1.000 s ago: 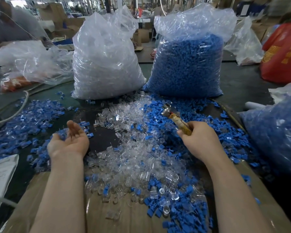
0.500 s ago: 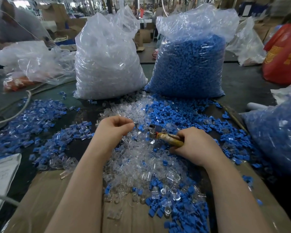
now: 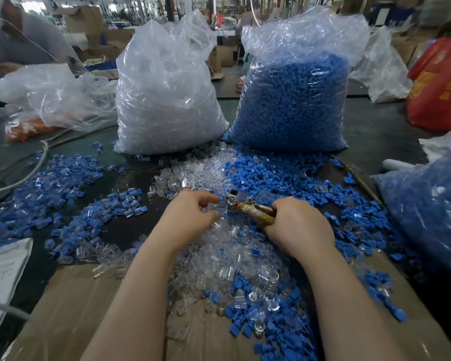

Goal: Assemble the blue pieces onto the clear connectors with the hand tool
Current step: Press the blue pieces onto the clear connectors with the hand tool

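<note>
Fingers of my right hand (image 3: 301,227) wrap the hand tool (image 3: 253,209), its metal head pointing to nine o'clock. My left hand (image 3: 190,217) curls at that head; I cannot tell what it pinches. Clear connectors (image 3: 227,251) lie beneath, blue pieces (image 3: 279,175) at one o'clock.

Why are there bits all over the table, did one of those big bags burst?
No tear shows. Both sacks, the clear bag and the blue bag, stand upright behind the loose heaps, which look like working stock. The only worn-looking thing is the hand tool, its handle wrapped in grubby tape, gripped by the right hand.
</note>
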Motion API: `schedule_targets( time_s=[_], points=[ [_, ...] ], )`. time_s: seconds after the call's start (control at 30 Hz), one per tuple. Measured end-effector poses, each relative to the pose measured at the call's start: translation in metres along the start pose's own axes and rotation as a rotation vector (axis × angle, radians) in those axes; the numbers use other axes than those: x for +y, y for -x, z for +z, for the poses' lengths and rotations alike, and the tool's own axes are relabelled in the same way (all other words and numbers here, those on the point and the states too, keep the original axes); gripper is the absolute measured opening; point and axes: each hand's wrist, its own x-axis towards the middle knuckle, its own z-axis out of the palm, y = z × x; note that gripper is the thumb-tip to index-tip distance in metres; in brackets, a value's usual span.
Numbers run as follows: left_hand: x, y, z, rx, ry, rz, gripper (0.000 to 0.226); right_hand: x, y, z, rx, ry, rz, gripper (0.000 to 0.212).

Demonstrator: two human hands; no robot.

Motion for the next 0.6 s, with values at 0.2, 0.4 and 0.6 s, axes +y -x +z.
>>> schedule_targets(
  time_s=[0.2, 0.4, 0.6],
  points=[
    [0.003, -0.001, 0.011, 0.129, -0.083, 0.009, 0.016, 0.000, 0.001, 0.001, 0.042, -0.070, -0.003, 0.018],
    [0.005, 0.000, 0.008, 0.186, 0.249, -0.004, 0.014, 0.002, 0.001, -0.003, 0.132, -0.304, 0.013, 0.017],
    [0.016, 0.005, 0.002, 0.134, 0.799, 0.015, 0.021, -0.001, 0.002, -0.007, 0.179, -0.700, -0.004, 0.008]
  ],
)
